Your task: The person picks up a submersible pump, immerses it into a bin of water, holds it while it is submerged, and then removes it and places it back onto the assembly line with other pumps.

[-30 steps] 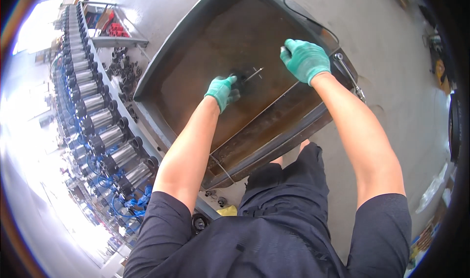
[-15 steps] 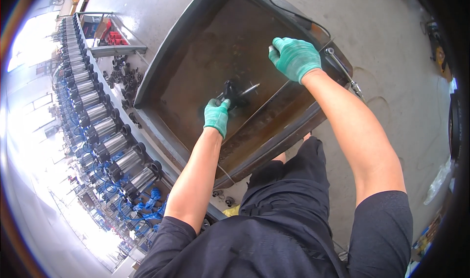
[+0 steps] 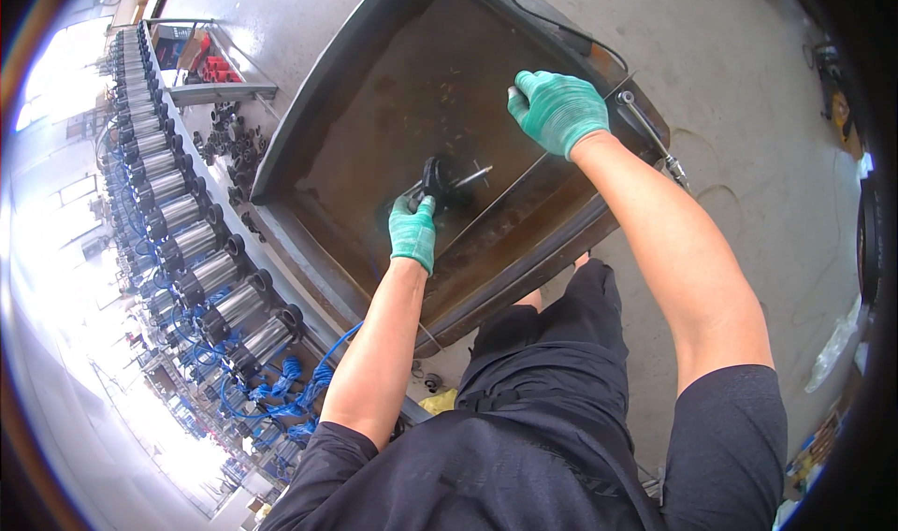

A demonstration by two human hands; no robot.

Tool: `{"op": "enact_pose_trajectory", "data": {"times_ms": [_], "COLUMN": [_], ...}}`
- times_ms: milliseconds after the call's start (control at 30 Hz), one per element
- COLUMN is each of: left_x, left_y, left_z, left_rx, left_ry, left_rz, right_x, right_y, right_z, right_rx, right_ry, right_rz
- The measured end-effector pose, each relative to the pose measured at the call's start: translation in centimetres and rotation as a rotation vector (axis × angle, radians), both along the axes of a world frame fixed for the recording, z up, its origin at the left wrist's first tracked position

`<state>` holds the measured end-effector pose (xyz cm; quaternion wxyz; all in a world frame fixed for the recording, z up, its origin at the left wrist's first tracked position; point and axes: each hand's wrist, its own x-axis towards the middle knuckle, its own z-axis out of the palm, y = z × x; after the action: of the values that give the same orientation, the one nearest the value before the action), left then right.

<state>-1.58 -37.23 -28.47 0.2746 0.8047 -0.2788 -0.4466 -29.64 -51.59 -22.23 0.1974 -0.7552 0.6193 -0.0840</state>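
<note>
My left hand, in a green knit glove, is closed on a black part at the surface of the brown water in a large dark tub. A thin metal rod sticks out of the water just right of that part; I cannot tell whether they are joined. My right hand, gloved alike, is curled closed above the tub's right side. Whatever lies inside its fingers is hidden. Beside it, a long metal tool with a ring end lies along the tub's right corner.
A long row of metal cylinders with black ends runs along a bench on the left, with blue hoses near its close end. Black parts lie beyond the tub's left side. A black cable crosses the far rim.
The black part in my left hand has turned and stands up more clearly from the water. Light specks now show in the water beyond it. My right hand has barely moved.
</note>
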Motion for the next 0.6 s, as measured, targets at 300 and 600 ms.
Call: {"op": "enact_pose_trajectory", "data": {"times_ms": [300, 600], "left_x": [-0.6, -1.1], "left_y": [0.0, -0.3], "left_z": [0.5, 1.5], "left_rx": [0.0, 0.0], "left_ry": [0.04, 0.07], "left_rz": [0.05, 0.077], "right_x": [-0.2, -0.2], "right_y": [0.1, 0.0], "right_z": [0.0, 0.0], "right_rx": [0.008, -0.009], "right_ry": [0.0, -0.006], "right_rz": [-0.004, 0.0]}}
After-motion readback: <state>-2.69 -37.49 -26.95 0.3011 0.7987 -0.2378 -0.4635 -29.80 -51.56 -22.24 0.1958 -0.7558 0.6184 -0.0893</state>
